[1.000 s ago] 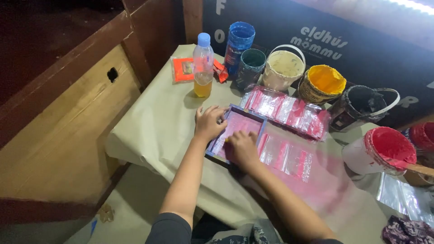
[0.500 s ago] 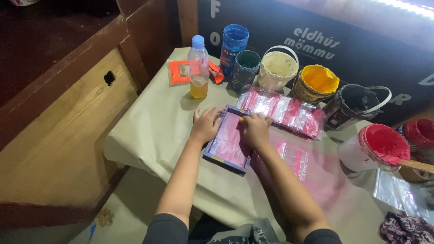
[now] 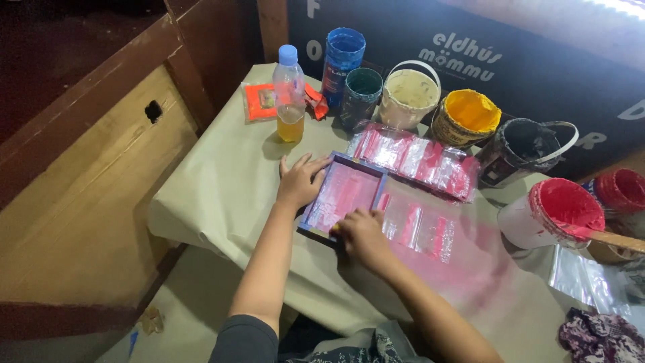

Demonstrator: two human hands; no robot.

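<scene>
Head camera looks steeply down, close over table (image 3: 228, 181).

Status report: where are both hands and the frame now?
Left hand flat on frame's left edge. Right hand on its near edge. Plastic sheets lie beside.

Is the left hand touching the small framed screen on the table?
Touching. The head view shows the left hand lying flat on the left edge of the framed screen, with no gap between them.

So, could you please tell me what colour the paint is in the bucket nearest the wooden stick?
Red paint in a white bucket, best seen in the head view.
</scene>
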